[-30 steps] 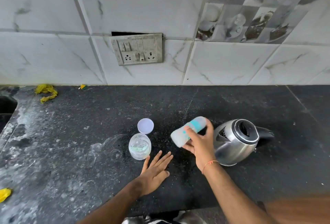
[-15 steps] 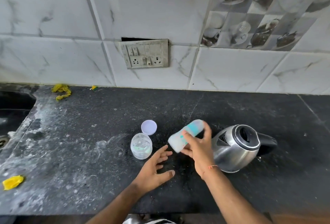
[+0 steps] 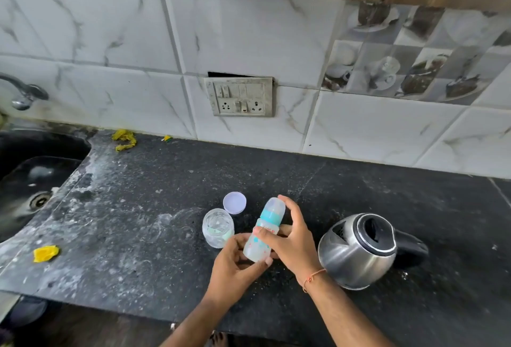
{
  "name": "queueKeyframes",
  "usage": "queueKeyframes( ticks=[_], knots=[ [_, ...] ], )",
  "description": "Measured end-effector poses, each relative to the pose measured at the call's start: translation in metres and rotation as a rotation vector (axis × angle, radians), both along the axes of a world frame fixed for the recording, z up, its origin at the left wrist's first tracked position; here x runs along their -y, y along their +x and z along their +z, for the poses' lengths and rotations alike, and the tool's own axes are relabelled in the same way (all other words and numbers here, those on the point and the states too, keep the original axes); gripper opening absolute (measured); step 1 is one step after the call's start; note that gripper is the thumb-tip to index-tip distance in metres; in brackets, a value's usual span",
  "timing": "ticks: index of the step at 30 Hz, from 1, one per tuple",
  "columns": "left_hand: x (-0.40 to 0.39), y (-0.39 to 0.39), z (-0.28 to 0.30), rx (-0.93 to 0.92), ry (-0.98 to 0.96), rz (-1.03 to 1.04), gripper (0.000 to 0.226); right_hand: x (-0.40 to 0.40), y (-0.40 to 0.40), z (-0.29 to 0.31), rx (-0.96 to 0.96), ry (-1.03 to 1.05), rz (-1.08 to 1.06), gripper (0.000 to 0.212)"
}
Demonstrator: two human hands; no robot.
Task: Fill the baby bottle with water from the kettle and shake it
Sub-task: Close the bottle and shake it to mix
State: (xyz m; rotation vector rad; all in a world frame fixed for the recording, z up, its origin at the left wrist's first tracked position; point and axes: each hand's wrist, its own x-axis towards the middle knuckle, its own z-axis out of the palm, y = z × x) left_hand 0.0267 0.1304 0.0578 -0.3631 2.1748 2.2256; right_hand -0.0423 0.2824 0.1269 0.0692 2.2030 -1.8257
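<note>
I see the baby bottle (image 3: 262, 232) held upright just above the dark bench (image 3: 124, 222), left of the kettle (image 3: 359, 249). My left hand (image 3: 235, 261) grips its base; my right hand (image 3: 290, 236) grips the middle. It looks like light, smooth plastic, perhaps slippery; the body offers the surest hold.

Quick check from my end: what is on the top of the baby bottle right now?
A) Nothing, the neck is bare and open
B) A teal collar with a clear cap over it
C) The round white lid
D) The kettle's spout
B: the baby bottle, held between the left hand and right hand, carries its teal collar with a clear cap on top.
</note>
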Motion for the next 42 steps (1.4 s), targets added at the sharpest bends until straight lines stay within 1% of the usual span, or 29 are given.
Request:
queueKeyframes(
  ticks=[2, 4, 6, 8, 11, 13, 15, 17, 18, 20, 21, 23, 24, 25, 26, 27, 28, 29, 31, 32, 33, 35, 36, 37, 39, 40, 41, 42],
  knots=[
    [-0.002, 0.003, 0.006, 0.007, 0.025, 0.037, 0.059, -0.003, 0.001, 0.000, -0.037, 0.034, 0.064, 0.088],
    [-0.002, 0.007, 0.014, 0.019, 0.117, 0.065, 0.061, -0.009, 0.000, 0.001, -0.023, -0.028, 0.134, 0.088],
    [0.000, 0.010, 0.020, 0.045, 0.209, 0.058, 0.057, -0.020, -0.002, 0.000, 0.006, -0.126, 0.197, 0.090],
    [0.001, 0.013, 0.024, 0.068, 0.290, -0.002, 0.050, -0.029, -0.002, 0.002, 0.062, -0.213, 0.255, 0.094],
    [-0.002, 0.016, 0.028, 0.087, 0.392, -0.127, 0.040, -0.034, -0.001, 0.002, 0.095, -0.312, 0.336, 0.104],
    [-0.004, 0.016, 0.026, 0.093, 0.438, -0.198, 0.042, -0.035, 0.001, 0.001, 0.089, -0.358, 0.334, 0.108],
    [-0.004, 0.015, 0.025, 0.118, 0.426, -0.240, 0.047, -0.035, 0.000, 0.000, 0.065, -0.362, 0.311, 0.107],
    [0.000, 0.010, 0.023, 0.131, 0.307, -0.288, 0.050, -0.032, -0.002, 0.004, 0.053, -0.372, 0.242, 0.100],
    [0.004, 0.008, 0.020, 0.130, 0.213, -0.318, 0.052, -0.029, -0.003, 0.005, 0.062, -0.384, 0.162, 0.095],
    [0.015, 0.003, 0.012, 0.127, -0.019, -0.368, 0.064, -0.025, -0.004, 0.005, 0.092, -0.392, -0.022, 0.087],
    [0.023, 0.000, 0.008, 0.125, -0.175, -0.392, 0.074, -0.023, -0.005, 0.004, 0.115, -0.386, -0.066, 0.085],
    [0.040, -0.004, 0.000, 0.122, -0.576, -0.435, 0.092, -0.020, -0.003, -0.004, 0.161, -0.290, 0.054, 0.086],
    [0.048, -0.006, -0.003, 0.129, -0.743, -0.462, 0.100, -0.017, -0.002, -0.005, 0.166, -0.245, 0.111, 0.086],
    [0.056, -0.008, -0.006, 0.154, -0.856, -0.503, 0.107, -0.014, -0.003, -0.006, 0.176, -0.249, 0.086, 0.085],
    [0.062, -0.010, -0.008, 0.182, -0.921, -0.551, 0.112, -0.011, -0.005, -0.009, 0.189, -0.299, -0.038, 0.082],
    [0.066, -0.011, -0.010, 0.205, -0.953, -0.589, 0.114, -0.010, -0.008, -0.009, 0.201, -0.351, -0.171, 0.078],
    [0.068, -0.012, -0.012, 0.221, -0.974, -0.612, 0.114, -0.010, -0.010, -0.012, 0.209, -0.386, -0.256, 0.076],
    [0.068, -0.012, -0.014, 0.232, -0.998, -0.627, 0.115, -0.008, -0.010, -0.010, 0.216, -0.373, -0.248, 0.077],
    [0.069, -0.011, -0.019, 0.259, -1.052, -0.660, 0.117, -0.004, -0.004, -0.014, 0.222, -0.221, -0.019, 0.082],
    [0.070, -0.010, -0.023, 0.274, -1.079, -0.684, 0.118, -0.003, -0.002, -0.013, 0.222, -0.178, 0.027, 0.082],
    [0.070, -0.010, -0.028, 0.287, -1.111, -0.715, 0.120, -0.003, -0.003, -0.015, 0.218, -0.205, -0.027, 0.080],
    [0.068, -0.008, -0.037, 0.297, -1.180, -0.774, 0.120, -0.007, -0.008, -0.016, 0.218, -0.355, -0.287, 0.076],
    [0.066, -0.007, -0.041, 0.294, -1.203, -0.787, 0.118, -0.008, -0.011, -0.018, 0.220, -0.384, -0.348, 0.077],
    [0.066, -0.006, -0.043, 0.290, -1.212, -0.788, 0.116, -0.008, -0.011, -0.017, 0.225, -0.337, -0.299, 0.079],
    [0.066, -0.005, -0.044, 0.282, -1.209, -0.779, 0.113, -0.005, -0.004, -0.018, 0.235, -0.164, -0.055, 0.085],
    [0.066, -0.007, -0.044, 0.271, -1.214, -0.776, 0.113, -0.004, -0.003, -0.017, 0.245, -0.134, -0.039, 0.085],
    [0.066, -0.008, -0.044, 0.261, -1.219, -0.775, 0.112, -0.004, -0.005, -0.020, 0.227, -0.158, -0.097, 0.083],
    [0.066, -0.010, -0.044, 0.257, -1.222, -0.781, 0.113, -0.005, -0.007, -0.019, 0.219, -0.248, -0.245, 0.081]
  ],
)
